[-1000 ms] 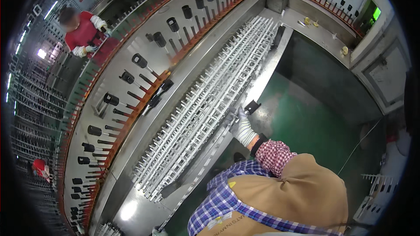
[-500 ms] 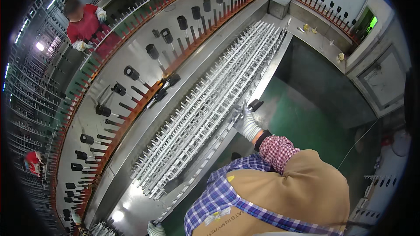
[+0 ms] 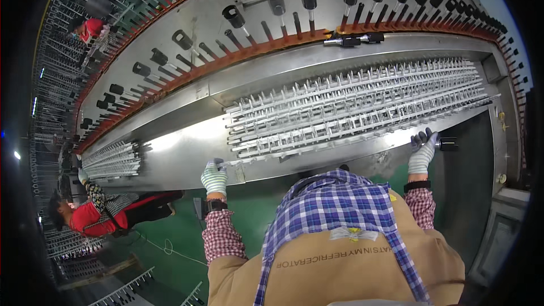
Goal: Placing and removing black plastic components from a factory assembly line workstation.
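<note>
Left hand (image 3: 215,177) pinched a toothed bar's (image 3: 255,158) end along the table's (image 3: 170,169) near edge; right hand (image 3: 422,150) gripped a black-ended part (image 3: 448,144). A loose pinch could drop the bar.

Along the steel bench's (image 3: 178,165) front edge: one striped-gloved left hand (image 3: 214,178), one striped-gloved right hand (image 3: 422,153), one black-and-silver cylindrical piece (image 3: 447,144). By the back edge: two more, at least. On top: two stacks of silver toothed metal racks (image 3: 351,114). Off toward the left end: two red-clad people (image 3: 93,221).
</note>
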`<state>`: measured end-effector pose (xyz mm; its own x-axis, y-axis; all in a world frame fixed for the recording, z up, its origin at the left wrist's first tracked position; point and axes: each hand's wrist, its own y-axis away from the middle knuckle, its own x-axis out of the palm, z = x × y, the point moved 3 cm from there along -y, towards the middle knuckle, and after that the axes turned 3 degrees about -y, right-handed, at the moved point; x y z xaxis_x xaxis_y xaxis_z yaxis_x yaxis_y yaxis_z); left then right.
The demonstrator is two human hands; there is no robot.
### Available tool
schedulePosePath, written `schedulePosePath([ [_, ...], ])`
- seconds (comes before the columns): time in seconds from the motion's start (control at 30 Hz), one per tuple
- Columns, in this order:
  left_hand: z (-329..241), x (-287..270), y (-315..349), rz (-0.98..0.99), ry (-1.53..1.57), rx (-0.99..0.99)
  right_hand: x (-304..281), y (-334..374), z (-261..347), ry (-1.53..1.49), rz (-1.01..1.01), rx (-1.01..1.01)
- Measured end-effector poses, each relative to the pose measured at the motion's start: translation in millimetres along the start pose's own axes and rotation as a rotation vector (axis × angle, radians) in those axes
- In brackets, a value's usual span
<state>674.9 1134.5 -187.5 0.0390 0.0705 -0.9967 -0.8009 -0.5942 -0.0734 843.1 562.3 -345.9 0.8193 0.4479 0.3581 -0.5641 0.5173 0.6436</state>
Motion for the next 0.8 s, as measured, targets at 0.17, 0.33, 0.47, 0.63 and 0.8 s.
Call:
schedulePosePath([
  [0.17,7.8,31.9,-2.8,0.243,0.096,0.118,49.5,65.2,11.9,0.222,0.351,-0.313],
  [0.33,-7.8,-5.8,-56.5,0.461,-0.058,0.408,103.5,120.0,-7.9,0.317,0.617,-0.220],
  [0.47,-107.2,-14.2,-132.3,0.179,0.738,0.396,120.6,152.1,-23.9,0.335,0.565,-0.154],
  [0.63,-268.3,43.3,-153.6,0.450,1.148,0.712,123.2,175.7,-5.4,0.548,0.639,-0.230],
  [0.8,-346.3,76.0,-234.5,0.291,1.401,0.296,109.0,171.8,17.9,0.579,0.466,-0.281],
])
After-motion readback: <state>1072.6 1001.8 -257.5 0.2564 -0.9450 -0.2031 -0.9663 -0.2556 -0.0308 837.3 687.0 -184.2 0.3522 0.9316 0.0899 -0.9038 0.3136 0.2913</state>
